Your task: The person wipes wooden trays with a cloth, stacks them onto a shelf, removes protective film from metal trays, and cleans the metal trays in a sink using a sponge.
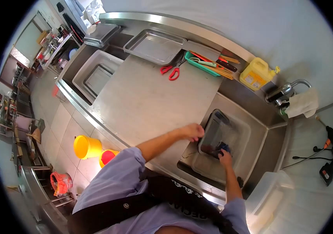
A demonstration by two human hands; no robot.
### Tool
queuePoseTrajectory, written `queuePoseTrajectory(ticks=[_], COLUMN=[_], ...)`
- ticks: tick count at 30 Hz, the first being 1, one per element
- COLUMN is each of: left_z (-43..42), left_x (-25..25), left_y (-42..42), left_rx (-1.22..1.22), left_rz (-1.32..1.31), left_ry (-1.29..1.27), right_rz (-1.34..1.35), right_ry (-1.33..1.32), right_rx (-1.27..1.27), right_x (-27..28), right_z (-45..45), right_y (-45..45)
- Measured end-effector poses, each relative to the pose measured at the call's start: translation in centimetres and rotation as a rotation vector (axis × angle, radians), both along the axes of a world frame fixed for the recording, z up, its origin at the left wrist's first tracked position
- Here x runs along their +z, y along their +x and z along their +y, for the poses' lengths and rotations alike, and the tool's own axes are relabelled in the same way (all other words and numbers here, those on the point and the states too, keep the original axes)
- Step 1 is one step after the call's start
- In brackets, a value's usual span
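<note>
A grey rectangular metal tray [218, 126] leans in the sink, partly over a larger translucent basin [245, 134]. My left hand [193, 132] is closed at the tray's left rim, its fingertips partly hidden. Inside the near end of the tray, my right hand [225, 158] presses a dark blue scrubbing cloth [223, 147] against the surface. The exact kind of cloth is hard to make out.
Left of the sink is a steel counter [147, 97] with another tray [154, 46], red-handled scissors [173, 72] and a green utensil basket [203, 64]. A yellow jug [258, 74] stands near the faucet [281, 93]. Yellow buckets [87, 147] sit on the floor.
</note>
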State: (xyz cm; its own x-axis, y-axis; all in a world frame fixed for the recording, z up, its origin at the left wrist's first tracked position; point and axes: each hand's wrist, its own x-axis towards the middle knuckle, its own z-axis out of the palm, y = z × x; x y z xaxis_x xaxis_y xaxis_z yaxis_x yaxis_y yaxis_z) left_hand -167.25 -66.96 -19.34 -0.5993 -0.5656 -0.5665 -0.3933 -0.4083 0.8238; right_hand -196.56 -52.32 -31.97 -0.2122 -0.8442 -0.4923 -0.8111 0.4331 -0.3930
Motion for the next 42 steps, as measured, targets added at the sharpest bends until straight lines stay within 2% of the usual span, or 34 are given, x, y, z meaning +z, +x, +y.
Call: queuePoseTrajectory(ticks=[2, 5, 8, 11, 13, 16, 19, 22, 25, 28, 31, 33, 34, 37, 38, 40, 42], left_z=[-3.3, -9.1, -14.6, -18.9, -21.0, -24.3, -27.8, -31.1, -33.5, -36.5, -37.3, -37.6, -37.5, -37.1, -36.5, -33.5, -28.2], left_x=[2.1, 0.2, 0.4, 0.7, 1.0, 0.0, -1.8, -3.5, -3.5, -4.0, -3.3, -3.7, -3.7, -1.9, -1.4, -1.1, -0.8], left_y=[3.6, 9.8, 16.6, 22.1, 24.2, 26.2, 26.9, 27.8, 28.1, 27.9, 28.1, 29.7, 30.0, 31.5, 32.1, 34.1, 35.2], left_rx=[0.135, 0.576, 0.852, 1.076, 1.110, 1.110, 1.137, 1.116, 1.133, 1.266, 1.244, 1.095, 1.024, 1.200, 1.169, 1.111, 1.125], left_rz=[0.080, 0.182, 0.102, 0.202, 0.202, 0.219, 0.213, 0.283, 0.334, 0.482, 0.514, 0.460, 0.437, 0.429, 0.382, 0.284, 0.302], left_ry=[0.047, -0.028, 0.064, 0.267, 0.226, 0.175, 0.152, 0.075, 0.050, 0.217, 0.222, 0.079, 0.010, 0.128, 0.114, 0.080, 0.071], right_rz=[-0.354, 0.063, -0.090, -0.319, -0.405, 0.155, 0.370, 0.395, 0.379, 0.378, 0.406, 0.417, 0.426, 0.455, 0.468, 0.488, 0.494], right_ry=[0.108, 0.018, -0.328, -0.478, -0.426, -0.494, -0.487, -0.451, -0.436, -0.445, -0.496, -0.515, -0.514, -0.529, -0.546, -0.500, -0.484], right_rx=[-0.178, -0.002, -0.253, -0.435, -0.449, -0.134, -0.242, -0.346, -0.348, -0.369, -0.372, -0.375, -0.374, -0.367, -0.367, -0.371, -0.366], right_x=[-3.1, 1.2, -1.1, 2.3, 4.7, 8.6, 7.2, 6.8, 7.0, 7.3, 7.5, 7.6, 7.5, 7.2, 7.2, 7.3, 7.2], right_z=[-0.5, -0.9, -1.3, -3.0, -4.0, -5.0, -5.4, -5.5, -5.5, -5.8, -6.0, -6.0, -6.2, -6.1, -6.3, -6.2, -6.4], right_y=[-2.6, 0.9, 3.8, 10.4, 14.9, 21.9, 25.7, 26.9, 27.0, 27.1, 27.6, 27.5, 27.3, 27.5, 27.4, 27.3, 27.3])
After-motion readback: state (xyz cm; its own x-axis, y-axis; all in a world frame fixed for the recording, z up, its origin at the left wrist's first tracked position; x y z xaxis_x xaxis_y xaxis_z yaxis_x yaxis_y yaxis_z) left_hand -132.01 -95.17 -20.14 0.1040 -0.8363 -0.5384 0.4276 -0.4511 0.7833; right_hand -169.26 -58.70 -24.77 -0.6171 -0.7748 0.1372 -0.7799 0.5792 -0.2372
